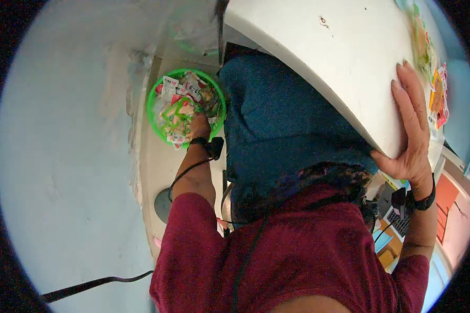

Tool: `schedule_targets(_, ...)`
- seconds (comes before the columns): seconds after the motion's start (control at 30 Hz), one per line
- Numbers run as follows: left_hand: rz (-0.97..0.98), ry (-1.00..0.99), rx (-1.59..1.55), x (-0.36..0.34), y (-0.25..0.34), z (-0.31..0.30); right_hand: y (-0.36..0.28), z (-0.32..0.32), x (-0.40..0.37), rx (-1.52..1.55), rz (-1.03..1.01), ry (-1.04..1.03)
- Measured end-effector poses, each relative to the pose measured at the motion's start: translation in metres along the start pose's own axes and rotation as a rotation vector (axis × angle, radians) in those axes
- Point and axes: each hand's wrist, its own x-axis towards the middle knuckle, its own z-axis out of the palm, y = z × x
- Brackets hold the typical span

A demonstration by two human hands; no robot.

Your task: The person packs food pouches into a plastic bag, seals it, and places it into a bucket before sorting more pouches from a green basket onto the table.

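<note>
My left hand point(200, 125) reaches down into a round green basket point(152, 112) on the floor. Its fingers are hidden among the packets, so whether they grip anything cannot be seen. A clear packet with green print point(178, 116) lies right beside that hand. White and red packets point(180, 88) fill the far side of the basket. On the white tabletop point(318, 57), my right hand point(412, 130) rests at the edge with fingers stretched out and thumb spread; nothing is in it.
More coloured packets point(436, 78) lie on the tabletop beyond my right hand. A pale wall point(68, 130) runs along the left. A dark round object point(163, 206) stands on the floor behind my left arm. A laptop keyboard point(397, 221) shows at lower right. Cables hang from both wrists.
</note>
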Motion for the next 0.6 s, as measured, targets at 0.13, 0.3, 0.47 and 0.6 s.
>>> schedule_targets(0.13, -0.036, -0.072, 0.137, -0.003, -0.016, 0.021, -0.002, 0.0, 0.0, -0.025, 0.004, 0.008)
schedule_targets(0.3, -0.103, -0.129, 0.234, 0.0, -0.014, -0.007, -0.005, 0.001, 0.002, -0.022, 0.021, 0.013)
schedule_targets(0.47, -0.013, 0.312, 0.107, 0.061, -0.051, 0.025, -0.007, -0.003, 0.005, 0.004, 0.03, -0.006)
schedule_targets(0.6, 0.227, 0.297, 0.006, 0.074, -0.035, -0.005, -0.006, -0.002, 0.005, 0.036, 0.007, 0.02)
